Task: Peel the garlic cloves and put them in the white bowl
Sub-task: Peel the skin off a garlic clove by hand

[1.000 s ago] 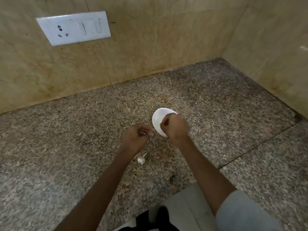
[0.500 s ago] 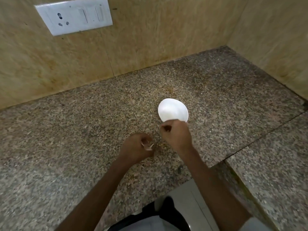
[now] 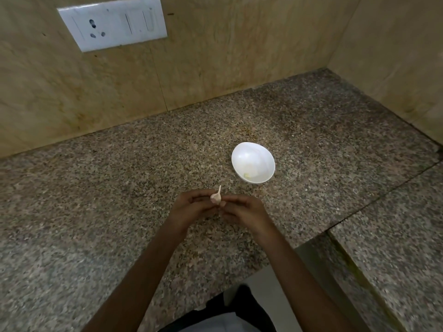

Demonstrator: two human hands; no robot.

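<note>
Far up and to the left of the white bowl (image 3: 242, 156), a white socket plate (image 3: 112, 22) sits on the beige wall (image 3: 227, 56). Lower down, in front of the bowl and to its left, the left hand (image 3: 189, 207) hangs above the speckled tabletop (image 3: 96, 188), its fingers curled inward and pinching a garlic clove (image 3: 215, 198). The clove is pale and unpeeled, held off the surface, with a thin stalk that points up toward the bowl. The clove is near the bowl's front rim but clear of it. Just to its right, the right hand (image 3: 244, 209) meets it from the other side, its fingertips closed on the same clove, so both hands grip it between them. The bowl stands upright on the tabletop beyond the hands, and a small yellowish bit lies inside near its front wall, too small to tell what it is. To the right of the bowl, a dark seam (image 3: 383, 195) crosses the tabletop.
</note>
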